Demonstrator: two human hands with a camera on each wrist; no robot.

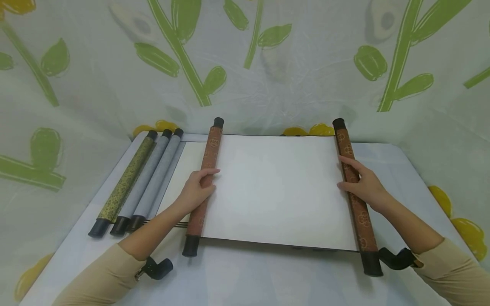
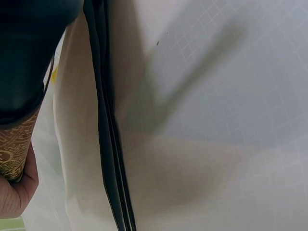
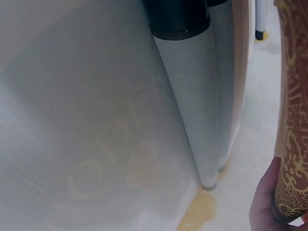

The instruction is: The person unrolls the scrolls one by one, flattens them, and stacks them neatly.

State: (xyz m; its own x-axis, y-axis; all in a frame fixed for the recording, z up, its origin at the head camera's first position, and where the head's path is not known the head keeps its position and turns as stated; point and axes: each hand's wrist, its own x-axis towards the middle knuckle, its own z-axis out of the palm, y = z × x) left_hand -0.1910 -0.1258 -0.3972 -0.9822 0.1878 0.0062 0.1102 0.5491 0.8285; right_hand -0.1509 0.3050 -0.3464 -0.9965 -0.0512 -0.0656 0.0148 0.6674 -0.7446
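A scroll with a white sheet (image 1: 279, 191) lies spread between two reddish-brown patterned rollers with black end caps. My left hand (image 1: 197, 189) grips the left roller (image 1: 212, 148) around its middle, thumb and fingertips reaching onto its inner side. On the other side, my right hand (image 1: 361, 182) holds the right roller (image 1: 360, 212) the same way. The left wrist view shows the left roller (image 2: 17, 149) close up, its dark cap (image 2: 33, 57) nearest the camera. Gold patterning covers the right roller (image 3: 294, 106) in the right wrist view, with fingers (image 3: 263, 197) wrapped at its side.
Left of the scroll lie a green-and-gold roller (image 1: 126, 182) and two grey rollers (image 1: 141, 187), all black-capped. Layered sheet edges (image 1: 181, 224) show under the scroll's left side. Beneath the spread sheet, the right wrist view shows grey rollers (image 3: 187, 96). A leaf-printed curtain (image 1: 245, 93) hangs behind the table.
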